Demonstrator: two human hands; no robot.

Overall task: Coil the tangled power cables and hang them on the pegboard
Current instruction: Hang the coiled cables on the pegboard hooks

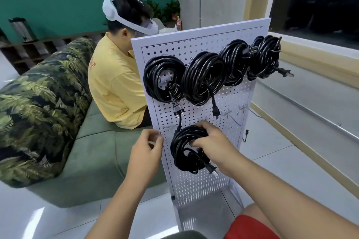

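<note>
Four hung coils fill the pegboard top row. Your right hand fingers grip the fifth coil low against it, hooking still to do. Your left hand curls at the board edge, its hold unclear.

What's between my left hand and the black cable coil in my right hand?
Head view: only a bare strip of white perforated pegboard separates the left hand from the black coiled cable the right hand grips.
</note>
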